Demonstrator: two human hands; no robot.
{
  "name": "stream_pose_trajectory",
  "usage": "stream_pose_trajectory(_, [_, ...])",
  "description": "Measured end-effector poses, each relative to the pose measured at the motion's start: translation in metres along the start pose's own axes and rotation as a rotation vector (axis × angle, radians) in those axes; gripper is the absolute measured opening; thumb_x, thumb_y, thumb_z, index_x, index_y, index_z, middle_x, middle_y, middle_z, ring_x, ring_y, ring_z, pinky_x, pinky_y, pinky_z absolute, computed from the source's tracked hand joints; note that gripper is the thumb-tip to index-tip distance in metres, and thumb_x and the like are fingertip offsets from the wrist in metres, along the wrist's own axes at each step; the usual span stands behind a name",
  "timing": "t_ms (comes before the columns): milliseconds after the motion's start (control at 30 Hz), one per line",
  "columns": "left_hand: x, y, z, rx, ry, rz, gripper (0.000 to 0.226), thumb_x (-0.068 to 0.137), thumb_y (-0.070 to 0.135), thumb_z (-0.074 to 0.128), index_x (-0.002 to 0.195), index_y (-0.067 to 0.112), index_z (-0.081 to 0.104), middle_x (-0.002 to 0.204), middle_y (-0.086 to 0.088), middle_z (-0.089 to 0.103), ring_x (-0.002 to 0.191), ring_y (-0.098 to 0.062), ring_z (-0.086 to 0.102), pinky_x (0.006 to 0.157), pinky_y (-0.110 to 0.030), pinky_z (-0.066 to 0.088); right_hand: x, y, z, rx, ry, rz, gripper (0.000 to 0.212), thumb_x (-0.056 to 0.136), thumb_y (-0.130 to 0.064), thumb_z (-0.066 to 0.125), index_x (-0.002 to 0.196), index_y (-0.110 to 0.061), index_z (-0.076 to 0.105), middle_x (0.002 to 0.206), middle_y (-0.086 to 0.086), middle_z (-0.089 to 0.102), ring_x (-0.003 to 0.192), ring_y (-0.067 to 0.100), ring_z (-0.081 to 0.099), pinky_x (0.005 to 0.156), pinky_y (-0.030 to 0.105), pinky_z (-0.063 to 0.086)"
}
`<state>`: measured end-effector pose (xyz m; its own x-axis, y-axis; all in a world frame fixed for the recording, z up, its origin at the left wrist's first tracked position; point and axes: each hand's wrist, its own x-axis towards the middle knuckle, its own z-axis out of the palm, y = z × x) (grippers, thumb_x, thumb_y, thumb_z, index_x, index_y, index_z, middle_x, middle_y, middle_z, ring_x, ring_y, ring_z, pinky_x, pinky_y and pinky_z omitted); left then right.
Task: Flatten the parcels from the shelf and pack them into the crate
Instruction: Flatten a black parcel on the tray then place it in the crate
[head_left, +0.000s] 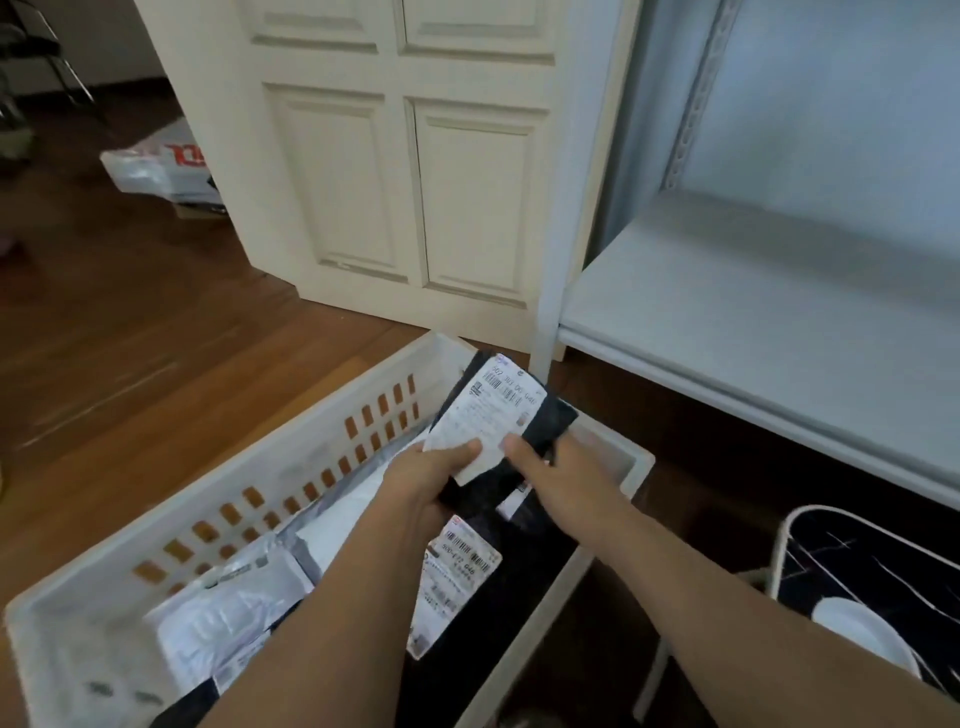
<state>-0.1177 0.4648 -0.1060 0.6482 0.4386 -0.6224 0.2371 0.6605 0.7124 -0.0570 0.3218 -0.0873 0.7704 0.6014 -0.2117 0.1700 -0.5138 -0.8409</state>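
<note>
Parcel (511, 415) between left hand (426, 480) and right hand (550, 470), above crate (291, 467)

Black labelled parcel (511, 415) tilted above white parcel-filled crate (291, 447).

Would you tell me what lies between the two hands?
In the head view, a black parcel with a white label, held over the crate by left hand and right hand.

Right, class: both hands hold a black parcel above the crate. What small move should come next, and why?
Probably lower the black parcel flat into the crate. The left hand and right hand hold it above parcels already packed, and the shelf looks bare.
</note>
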Motion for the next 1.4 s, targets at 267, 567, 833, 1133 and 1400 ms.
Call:
stream_pose_trajectory(267, [0.089, 0.024, -0.037, 0.025, 0.38, 0.028, 0.043, 0.089, 0.001, 0.063, 0.129, 0.001, 0.046, 0.112, -0.017, 0.063, 0.08, -0.029, 0.064, 0.066, -0.041, 0.057, 0.006, 0.043, 0.019, -1.161, -0.388, -0.053, 0.113, 0.057, -0.079, -0.017, 0.155, -0.025, 0.002, 0.162, 0.009, -0.001, 0.148, 0.026, -0.014, 0.113, 0.058, -0.015])
stream_pose_trajectory(567, [0.109, -0.003, -0.031, 1.282, 0.7, 0.24, 0.066, 0.094, 0.035, 0.054, 0.148, 0.02, 0.02, 0.154, -0.026, 0.009, 0.141, -0.041, 0.018, 0.114, -0.047, 0.022, 0.015, 0.04, 0.033, -1.226, -0.262, 0.107, 0.101, 0.078, -0.086, 0.007, 0.154, -0.02, 0.012, 0.161, 0.009, 0.013, 0.149, 0.03, 0.002, 0.116, 0.056, -0.001])
stream_pose_trajectory(833, [0.115, -0.078, -0.025, 1.767, 0.266, 0.45, 0.066, 0.094, 0.063, 0.001, 0.152, 0.032, 0.0, 0.16, 0.0, -0.016, 0.145, -0.022, -0.023, 0.118, -0.046, -0.014, 0.015, 0.042, 0.038, -1.19, -0.182, 0.091, 0.098, 0.08, -0.084, 0.013, 0.153, -0.019, 0.019, 0.159, 0.009, 0.021, 0.148, 0.028, 0.006, 0.116, 0.055, 0.001])
stream_pose_trajectory(1133, [0.128, -0.087, -0.029, 1.854, 0.164, 0.264, 0.068, 0.095, 0.06, 0.006, 0.153, 0.026, -0.002, 0.16, 0.001, -0.013, 0.147, -0.021, -0.015, 0.119, -0.044, -0.009, 0.016, 0.044, 0.038, -1.169, -0.172, 0.082, 0.098, 0.08, -0.085, 0.013, 0.153, -0.02, 0.017, 0.159, 0.009, 0.022, 0.148, 0.03, 0.005, 0.116, 0.056, 0.0])
stream_pose_trajectory(1400, [0.088, -0.062, -0.01, 1.901, 0.258, 0.384, 0.067, 0.099, 0.054, 0.007, 0.153, 0.018, -0.006, 0.16, -0.004, -0.014, 0.146, -0.024, -0.019, 0.119, -0.046, -0.009, 0.012, 0.046, 0.029, -0.871, -0.063, -0.091, 0.077, 0.089, -0.072, 0.015, 0.152, -0.029, 0.02, 0.16, -0.003, 0.021, 0.149, 0.018, 0.001, 0.118, 0.047, -0.005])
